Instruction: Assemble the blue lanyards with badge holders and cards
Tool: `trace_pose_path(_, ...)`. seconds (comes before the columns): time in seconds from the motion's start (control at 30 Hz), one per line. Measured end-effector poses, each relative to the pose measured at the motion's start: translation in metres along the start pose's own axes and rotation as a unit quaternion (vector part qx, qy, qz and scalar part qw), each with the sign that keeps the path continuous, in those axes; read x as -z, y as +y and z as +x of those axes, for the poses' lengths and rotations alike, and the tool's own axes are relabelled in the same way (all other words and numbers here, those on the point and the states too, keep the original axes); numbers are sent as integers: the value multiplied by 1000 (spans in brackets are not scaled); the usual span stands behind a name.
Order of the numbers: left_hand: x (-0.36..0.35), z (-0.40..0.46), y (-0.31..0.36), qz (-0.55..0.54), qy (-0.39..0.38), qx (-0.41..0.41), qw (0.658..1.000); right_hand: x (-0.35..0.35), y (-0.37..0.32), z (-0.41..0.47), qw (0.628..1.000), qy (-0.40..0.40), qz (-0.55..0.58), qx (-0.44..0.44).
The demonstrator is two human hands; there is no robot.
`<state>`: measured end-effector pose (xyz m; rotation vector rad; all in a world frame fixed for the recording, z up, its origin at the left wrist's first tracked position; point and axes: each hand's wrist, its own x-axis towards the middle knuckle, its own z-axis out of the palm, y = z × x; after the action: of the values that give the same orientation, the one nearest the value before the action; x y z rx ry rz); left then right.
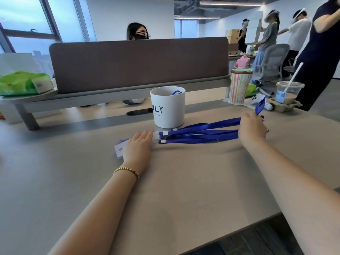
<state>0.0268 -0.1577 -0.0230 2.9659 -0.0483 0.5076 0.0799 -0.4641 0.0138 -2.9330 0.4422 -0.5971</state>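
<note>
The card (119, 149) lies left of centre on the desk (184, 172), in what looks like a clear holder, half hidden under the left hand (138, 146). That hand lies flat, palm down, fingers together and pointing far-right toward the white clip ends (163, 138); it presses rather than grips.

To do this step well, I judge it best to pin the holder with the flat hand and draw one clip end to its slot, keeping the straps untangled.

The lanyards (202, 132) lie in a bundle running right, just near of the white cup (168, 107).

The right hand (252, 127) covers their far-right ends, knuckles up, fingers curled down; whether it pinches the straps I cannot tell.
</note>
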Motion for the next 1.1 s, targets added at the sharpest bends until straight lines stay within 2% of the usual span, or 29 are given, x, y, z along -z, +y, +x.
trace_pose_path(0.07, -3, 1, 4, -4, -25, 1, 1000, -10, 5, 7, 1000, 6, -17, 20)
trace_pose_path(0.17, -8, 6, 7, -5, -77, 10, 997, -32, 11, 10, 997, -47, -53, 39)
trace_pose_path(0.3, -13, 8, 6, -15, -102, 23, 994, -48, 12, 8, 986, -163, -25, -40)
trace_pose_path(0.37, -13, 9, 3, -12, -94, 26, 995, -47, 13, 12, 979, -192, -17, -67)
trace_pose_path(0.47, -12, 11, 0, -4, -76, 18, 997, -45, 17, 15, 976, -196, -4, -91)
trace_pose_path(0.53, -13, 12, 1, 0, -84, 15, 996, -45, 17, 13, 980, -172, -8, -99)
trace_pose_path(0.67, -15, 12, 3, 1, -76, 21, 997, -43, 1, 2, 995, -95, -9, -21)
trace_pose_path(0.73, -15, 12, 5, -2, -68, 14, 998, -41, -19, -6, 991, -130, 28, 22)
trace_pose_path(0.8, -15, 11, 7, 6, -81, 3, 997, -42, -40, -15, 977, -204, 54, 40)
trace_pose_path(0.87, -15, 12, 6, 8, -104, 5, 995, -45, -51, -20, 964, -263, 28, 31)
trace_pose_path(1.1, -14, 11, 6, -3, -121, 19, 992, -48, -53, -14, 965, -263, 17, 0)
